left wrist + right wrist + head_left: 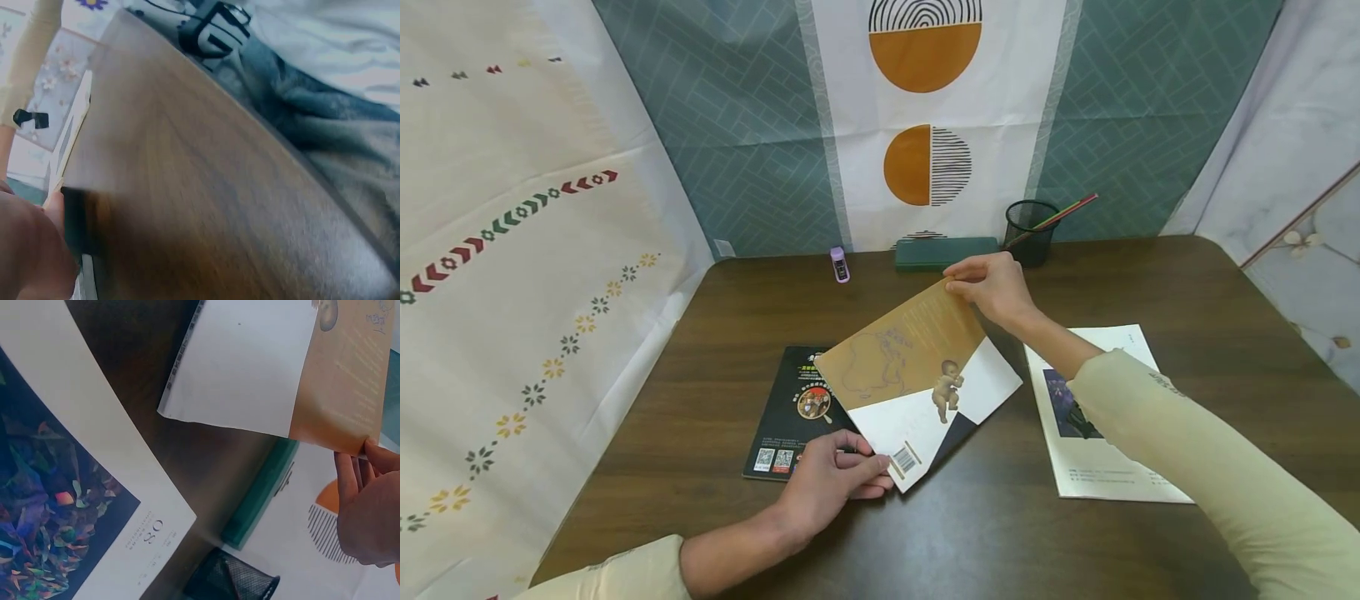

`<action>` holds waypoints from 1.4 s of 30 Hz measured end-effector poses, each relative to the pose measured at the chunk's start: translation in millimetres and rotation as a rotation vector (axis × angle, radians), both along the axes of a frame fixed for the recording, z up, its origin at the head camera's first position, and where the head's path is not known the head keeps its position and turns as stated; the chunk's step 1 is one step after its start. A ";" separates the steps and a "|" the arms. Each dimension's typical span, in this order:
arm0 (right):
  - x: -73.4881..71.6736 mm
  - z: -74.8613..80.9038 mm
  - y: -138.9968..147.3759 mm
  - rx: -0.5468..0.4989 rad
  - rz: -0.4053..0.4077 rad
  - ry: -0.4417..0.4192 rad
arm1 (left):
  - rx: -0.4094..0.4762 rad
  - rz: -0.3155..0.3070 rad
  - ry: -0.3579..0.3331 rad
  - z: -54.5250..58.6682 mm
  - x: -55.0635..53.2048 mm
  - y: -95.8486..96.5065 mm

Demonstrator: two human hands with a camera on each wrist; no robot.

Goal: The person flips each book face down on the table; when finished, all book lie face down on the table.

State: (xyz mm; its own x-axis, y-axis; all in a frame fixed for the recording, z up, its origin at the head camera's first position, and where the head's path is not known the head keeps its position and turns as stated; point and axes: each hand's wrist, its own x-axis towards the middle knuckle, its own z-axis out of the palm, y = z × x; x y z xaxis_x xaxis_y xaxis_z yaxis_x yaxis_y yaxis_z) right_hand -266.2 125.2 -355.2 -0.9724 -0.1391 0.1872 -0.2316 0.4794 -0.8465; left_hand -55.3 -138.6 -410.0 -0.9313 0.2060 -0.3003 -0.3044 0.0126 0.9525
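Over the table (655, 467), left hand (829, 482) and right hand (996, 289) pinch a book (891, 367) diagonally.

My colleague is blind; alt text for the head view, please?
A person's left hand and right hand hold a tan-and-white book near opposite corners over a brown table. A partly covered black book lies at left, a white book at right, a green case and mesh cup behind.

Study corner: desk (970, 537), books (880, 358), pen cup (1036, 252)
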 end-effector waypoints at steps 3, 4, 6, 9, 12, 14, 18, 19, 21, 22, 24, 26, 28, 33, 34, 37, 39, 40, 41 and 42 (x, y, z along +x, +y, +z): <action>-0.1 -3.9 -1.8 0.007 -0.003 -0.009 | 0.019 0.016 -0.045 0.4 1.5 3.0; -0.3 -5.1 -2.3 0.007 -0.002 -0.011 | 0.018 0.020 -0.054 0.5 1.7 3.7; -0.8 -7.2 -3.0 0.005 -0.003 -0.017 | 0.010 0.027 -0.063 0.1 2.1 4.4; -2.5 -11.0 -3.6 0.001 -0.009 -0.029 | 0.005 0.034 -0.058 -0.5 2.0 4.5; -4.3 -15.6 -4.2 0.003 -0.017 -0.044 | 0.008 0.038 -0.042 -1.2 2.1 4.2; -5.5 -18.4 -4.7 0.000 -0.022 -0.053 | 0.015 0.039 -0.037 -1.5 2.5 4.1; -7.4 -22.4 -6.2 -0.004 -0.027 -0.057 | 0.008 0.028 -0.021 -1.5 3.4 3.8; -8.1 -23.4 -6.4 -0.002 -0.026 -0.056 | 0.001 0.024 -0.013 -1.2 3.7 3.6; -8.8 -24.7 -6.7 0.003 -0.021 -0.056 | -0.019 0.011 0.009 -0.6 3.7 3.4; -9.3 -25.6 -6.8 0.005 -0.018 -0.057 | -0.034 0.000 0.023 -0.2 3.6 3.3; -10.0 -27.3 -6.6 0.008 -0.012 -0.059 | -0.068 -0.024 0.058 0.7 2.9 3.2; -10.4 -28.7 -6.7 0.011 -0.009 -0.060 | -0.097 -0.047 0.091 1.5 1.9 2.9; -11.1 -30.7 -7.1 0.011 -0.009 -0.061 | -0.120 -0.065 0.119 1.9 1.1 2.6; -11.6 -35.4 -8.6 0.008 0.000 -0.062 | -0.126 -0.090 0.149 1.1 0.6 2.4; -11.7 -36.5 -8.9 0.010 0.002 -0.061 | -0.125 -0.098 0.154 0.6 0.5 2.6; -12.3 -39.4 -9.4 0.012 0.006 -0.054 | -0.123 -0.127 0.168 -1.2 -0.4 3.5; -12.6 -41.3 -10.1 0.015 0.008 -0.054 | -0.122 -0.145 0.172 -2.4 -1.1 3.8; -13.0 -42.2 -10.2 0.020 0.009 -0.053 | -0.123 -0.154 0.172 -3.0 -1.8 4.0; -13.1 -43.0 -10.5 0.028 0.011 -0.053 | -0.124 -0.162 0.169 -3.4 -2.4 4.2; -13.1 -43.8 -10.8 0.036 0.012 -0.053 | -0.126 -0.172 0.164 -3.7 -3.0 4.3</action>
